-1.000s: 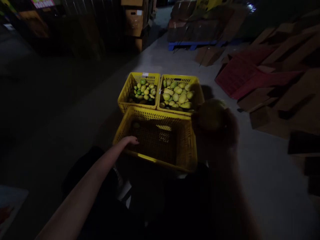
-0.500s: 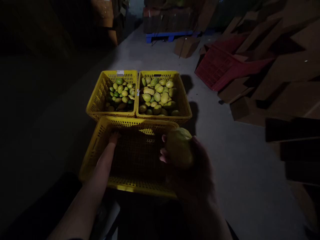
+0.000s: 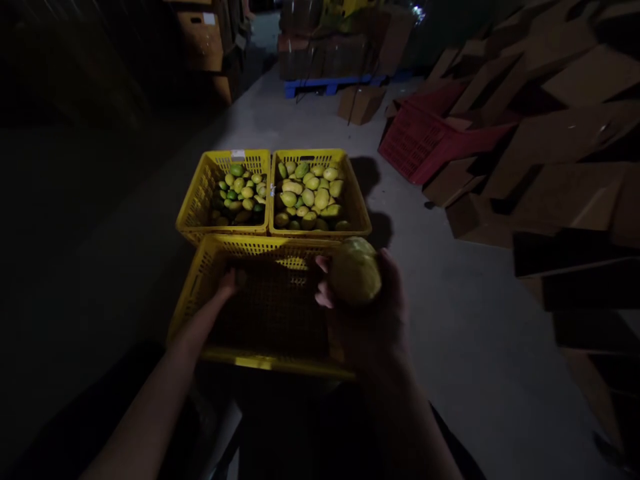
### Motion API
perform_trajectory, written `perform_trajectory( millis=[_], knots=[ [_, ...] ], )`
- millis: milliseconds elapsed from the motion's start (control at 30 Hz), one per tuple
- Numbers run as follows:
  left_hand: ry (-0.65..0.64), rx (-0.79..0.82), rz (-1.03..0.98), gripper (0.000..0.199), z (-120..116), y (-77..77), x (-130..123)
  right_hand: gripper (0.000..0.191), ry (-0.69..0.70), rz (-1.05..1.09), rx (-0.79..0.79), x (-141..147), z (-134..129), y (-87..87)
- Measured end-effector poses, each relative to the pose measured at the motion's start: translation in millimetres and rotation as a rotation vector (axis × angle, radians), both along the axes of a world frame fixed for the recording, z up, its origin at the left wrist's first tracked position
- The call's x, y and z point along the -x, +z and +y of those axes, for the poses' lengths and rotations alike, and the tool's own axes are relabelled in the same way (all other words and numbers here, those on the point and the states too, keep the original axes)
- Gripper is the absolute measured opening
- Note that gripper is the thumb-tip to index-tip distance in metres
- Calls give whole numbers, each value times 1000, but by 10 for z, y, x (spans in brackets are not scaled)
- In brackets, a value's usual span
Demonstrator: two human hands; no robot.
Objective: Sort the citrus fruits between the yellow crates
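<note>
**What the dark and the frame kept from view**

My right hand (image 3: 373, 313) sat in deep shadow, its palm hidden behind the mango (image 3: 355, 272) I gripped. My left hand (image 3: 227, 283) reached into the near yellow crate (image 3: 260, 363), where the gloom blurred my fingertips; whether they touched anything I could not tell. Both my forearms ran off the bottom edge. The lower fruit in the two far crates (image 3: 227, 230) lay buried under the top layer. The cardboard pile (image 3: 575, 167) was cut by the right edge.

No legible text, labels or numbers anywhere.
</note>
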State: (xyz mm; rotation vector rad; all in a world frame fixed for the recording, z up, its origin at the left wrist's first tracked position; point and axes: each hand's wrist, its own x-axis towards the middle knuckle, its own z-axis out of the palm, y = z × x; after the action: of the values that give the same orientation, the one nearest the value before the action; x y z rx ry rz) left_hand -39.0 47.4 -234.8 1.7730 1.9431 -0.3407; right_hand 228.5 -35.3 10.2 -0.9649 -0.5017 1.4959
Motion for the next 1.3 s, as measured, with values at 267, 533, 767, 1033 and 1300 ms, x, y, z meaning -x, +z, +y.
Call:
perform_trajectory(
  millis=[267, 533, 767, 1033, 1300],
  knots=[
    [-54, -556, -509, 71, -43, 1695, -43, 32, 88, 189, -32, 256, 6, 184],
    [65, -1049, -810, 70, -938, 2522, -338, 40, -63, -341, -394, 555, -124, 56],
    [48, -1183, -812, 56, -1234, 2362, -437, 56, -87, -771, -650, 683, -234, -87],
    [28, -1262, -874, 53, -1190, 2459, -433, 50, -311, -954, -798, 751, -175, -66],
    [8, -1321, -913, 55, -1170, 2396, -399, 47, -405, -983, -816, 758, -170, -46]
  ],
)
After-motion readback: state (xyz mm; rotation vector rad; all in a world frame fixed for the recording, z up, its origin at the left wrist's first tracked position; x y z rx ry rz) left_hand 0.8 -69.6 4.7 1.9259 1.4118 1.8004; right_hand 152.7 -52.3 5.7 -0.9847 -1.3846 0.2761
